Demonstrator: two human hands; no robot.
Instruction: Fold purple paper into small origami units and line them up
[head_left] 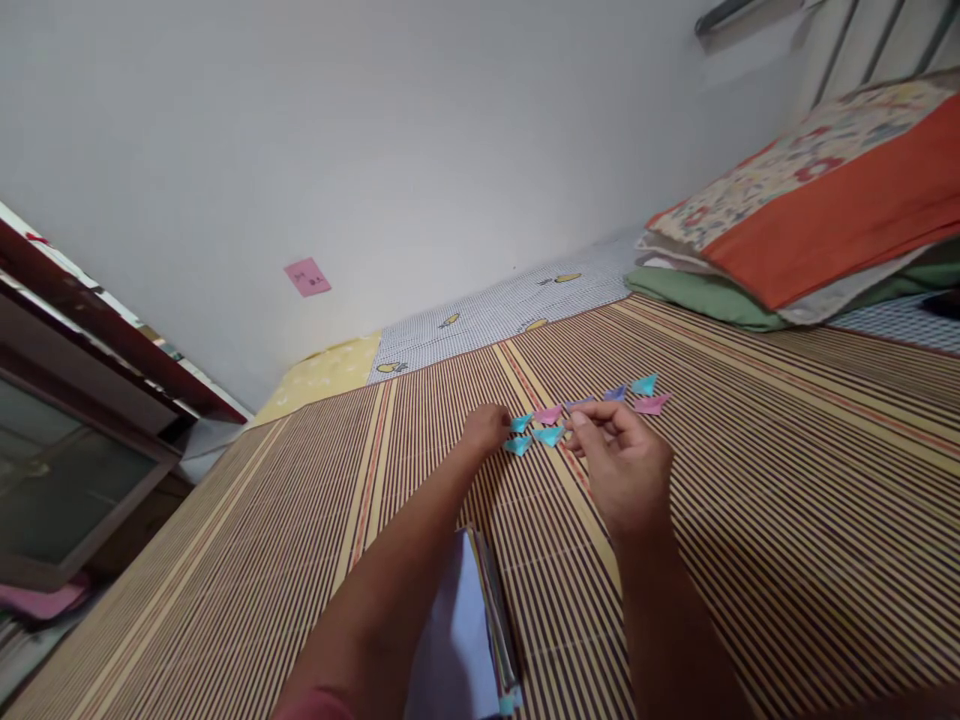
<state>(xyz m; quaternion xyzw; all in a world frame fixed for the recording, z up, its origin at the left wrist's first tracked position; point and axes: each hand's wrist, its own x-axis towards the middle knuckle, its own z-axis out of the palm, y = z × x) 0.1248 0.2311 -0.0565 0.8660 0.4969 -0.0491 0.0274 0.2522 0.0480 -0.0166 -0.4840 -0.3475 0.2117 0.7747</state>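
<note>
Where the right hand (630, 465) curls over the row, thumb and forefinger come close together at a purple piece (579, 404); whether they pinch it or merely touch it, I cannot tell. The left hand (487, 427) is beside the row's left end, fingertips at a cyan piece (521, 423), its grip likewise too hidden to judge.

These folded shapes, apparently paper, lie in two uneven lines on the striped mat (750, 480). They should be very light, crisp along the folds, and easily crushed or nudged; a gentle fingertip hold on a folded edge would suit them best. I count four cyan, two pink, such as the pink piece (652, 404) at the right, and at least two purple; the right fingers may cover more.

One stack of papers (457, 630) sits nearer the body, partly under the left forearm, with a small cyan scrap (508, 704) at its lower corner. Farther off are one floral, orange-bordered cushion (817, 230) on a green cloth (697, 295), and one pink note (307, 277) on the wall.
</note>
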